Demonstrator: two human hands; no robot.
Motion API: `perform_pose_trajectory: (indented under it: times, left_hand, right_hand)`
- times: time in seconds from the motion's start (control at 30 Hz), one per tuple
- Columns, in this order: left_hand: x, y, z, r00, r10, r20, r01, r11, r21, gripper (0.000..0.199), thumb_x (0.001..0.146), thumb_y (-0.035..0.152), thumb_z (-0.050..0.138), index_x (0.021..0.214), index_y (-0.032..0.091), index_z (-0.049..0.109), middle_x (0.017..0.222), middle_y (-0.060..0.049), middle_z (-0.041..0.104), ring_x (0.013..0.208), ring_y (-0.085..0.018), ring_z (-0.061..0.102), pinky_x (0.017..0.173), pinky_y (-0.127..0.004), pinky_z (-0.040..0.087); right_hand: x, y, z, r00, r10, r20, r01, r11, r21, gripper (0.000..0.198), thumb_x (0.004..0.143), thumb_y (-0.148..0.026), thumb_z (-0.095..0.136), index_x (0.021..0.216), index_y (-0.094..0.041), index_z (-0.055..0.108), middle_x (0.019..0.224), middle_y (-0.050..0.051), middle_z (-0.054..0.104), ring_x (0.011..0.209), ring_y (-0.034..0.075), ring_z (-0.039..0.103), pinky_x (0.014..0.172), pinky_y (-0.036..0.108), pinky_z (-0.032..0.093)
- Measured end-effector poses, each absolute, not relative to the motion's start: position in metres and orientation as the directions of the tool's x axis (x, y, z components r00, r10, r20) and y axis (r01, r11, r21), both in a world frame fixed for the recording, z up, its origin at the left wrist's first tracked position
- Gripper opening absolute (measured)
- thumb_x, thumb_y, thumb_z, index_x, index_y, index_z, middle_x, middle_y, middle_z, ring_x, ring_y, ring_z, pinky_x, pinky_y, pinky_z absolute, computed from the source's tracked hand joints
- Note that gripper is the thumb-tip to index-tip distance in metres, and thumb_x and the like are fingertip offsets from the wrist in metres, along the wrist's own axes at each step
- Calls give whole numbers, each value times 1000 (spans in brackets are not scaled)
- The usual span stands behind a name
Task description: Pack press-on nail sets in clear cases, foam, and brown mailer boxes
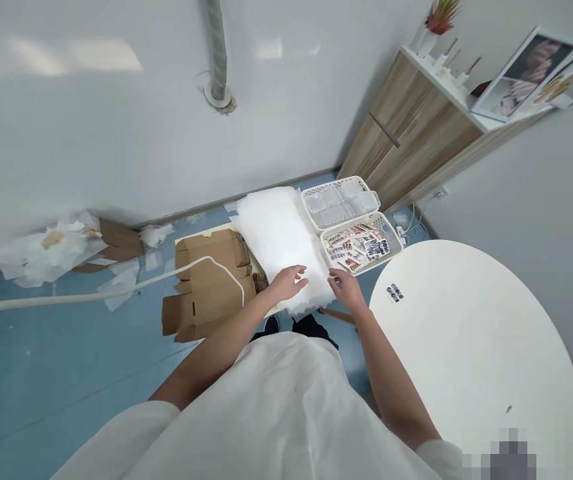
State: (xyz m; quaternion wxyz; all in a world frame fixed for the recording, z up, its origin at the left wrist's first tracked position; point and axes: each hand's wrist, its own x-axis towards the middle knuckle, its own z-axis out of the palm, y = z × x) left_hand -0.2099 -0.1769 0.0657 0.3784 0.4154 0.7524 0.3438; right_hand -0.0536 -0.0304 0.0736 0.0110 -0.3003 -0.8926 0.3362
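Observation:
My left hand [289, 284] is over the near part of a stack of white sheets [281, 227], its fingers slightly curled and apart, with nothing in them. My right hand [345, 288] hovers by the right edge of the same stack, fingers also parted and holding nothing. Whether either hand touches the sheets I cannot tell. Just beyond the right hand, a white basket [397, 248] holds many small cards [351, 243] with colourful nail-shaped pieces. Behind it, a second white basket [311, 212] contains clear plastic packs [339, 200].
Flattened brown cardboard [211, 287] lies left of the stack, crossed by a white bent rod [141, 288]. A round white table [471, 333] on the right bears one small card [395, 293]. Wrappings [51, 247] litter the floor by the wall. A wooden cabinet [411, 133] stands behind the baskets.

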Motion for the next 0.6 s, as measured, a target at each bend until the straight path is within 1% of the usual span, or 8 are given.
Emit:
perform_pose_trajectory:
  times: [0.17, 0.27, 0.37, 0.43, 0.47, 0.53, 0.6]
  left_hand:
    - [-227, -112, 70, -358, 884, -300, 354, 425, 833, 41, 81, 35, 49, 118, 17, 51, 116, -8, 59, 97, -19, 60, 79, -30, 49]
    - [-231, -58, 70, -360, 878, -316, 317, 433, 844, 41, 79, 36, 52, 116, 17, 52, 116, -8, 59, 97, -20, 60, 81, -31, 49]
    - [-234, -3, 66, -337, 880, -333, 231, 420, 877, 44, 79, 38, 52, 117, 16, 52, 120, -9, 57, 101, -20, 58, 85, -31, 48]
    - [-236, 28, 60, -353, 869, -346, 145, 416, 898, 50, 78, 40, 55, 121, 16, 49, 122, -10, 55, 106, -21, 55, 87, -31, 46]
    - [-237, 42, 56, -348, 867, -358, 101, 414, 905, 54, 78, 42, 55, 125, 16, 45, 125, -10, 53, 110, -22, 53, 88, -31, 45]
    - [-239, 63, 48, -329, 864, -381, 25, 411, 911, 61, 79, 46, 53, 131, 17, 38, 133, -12, 46, 118, -23, 47, 91, -32, 43]
    - [-242, 79, 40, -321, 860, -396, -18, 413, 911, 66, 80, 50, 50, 135, 18, 31, 139, -12, 36, 125, -24, 39, 95, -33, 40]
  right_hand:
    - [-76, 28, 71, -768, 639, -41, 499, 556, -665, 39, 84, -39, 40, 112, -17, 55, 107, 12, 60, 94, 22, 57, 78, 36, 48]
    - [-80, 72, 68, -697, 717, -7, 526, 505, -685, 38, 83, -40, 42, 110, -18, 57, 111, 12, 57, 99, 22, 55, 78, 36, 49]
    - [-82, 119, 60, -594, 804, -1, 579, 427, -695, 40, 81, -40, 45, 113, -17, 54, 112, 13, 56, 96, 21, 56, 78, 37, 49]
    - [-85, 148, 53, -560, 828, -5, 594, 397, -700, 43, 82, -38, 43, 119, -18, 48, 117, 12, 55, 98, 21, 56, 80, 38, 49]
    - [-88, 161, 49, -554, 832, -9, 599, 391, -699, 44, 83, -37, 41, 122, -18, 46, 120, 12, 54, 103, 21, 54, 83, 39, 48]
    - [-96, 183, 41, -559, 829, -9, 610, 404, -682, 44, 84, -36, 39, 124, -18, 44, 128, 12, 48, 114, 22, 48, 91, 41, 43]
    - [-105, 200, 35, -572, 820, -6, 609, 419, -674, 47, 85, -38, 39, 126, -17, 42, 133, 13, 43, 121, 24, 41, 97, 44, 37]
